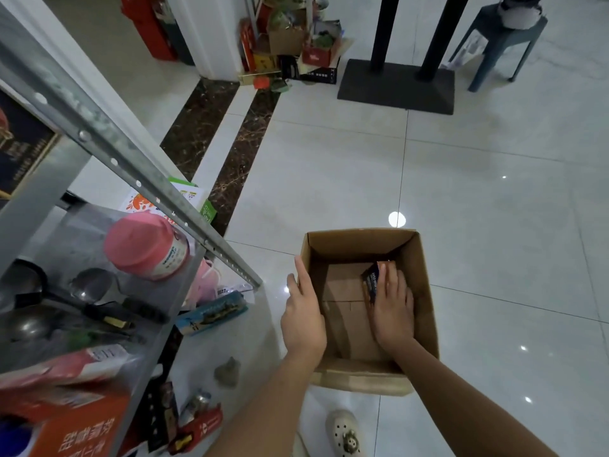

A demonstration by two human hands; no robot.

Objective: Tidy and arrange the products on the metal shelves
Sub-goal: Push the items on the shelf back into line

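An open cardboard box [425,291] stands on the white tiled floor in front of me. My right hand [392,308] reaches down inside it and lies over a small dark packet [370,280] near the far right corner, fingers around its edge. My left hand [303,311] rests against the box's left wall with straight fingers. At the left stands the metal shelf unit [138,166], with a pink-lidded jar [145,245], dark ladles [89,288] and red and orange packages [75,417] on its shelves.
Loose products lie on the floor by the shelf: a blue box [211,313], a white and orange box [184,196], small items [197,413]. A black stand base [395,87], a grey stool [501,37] and a pile of boxes [290,44] stand at the back.
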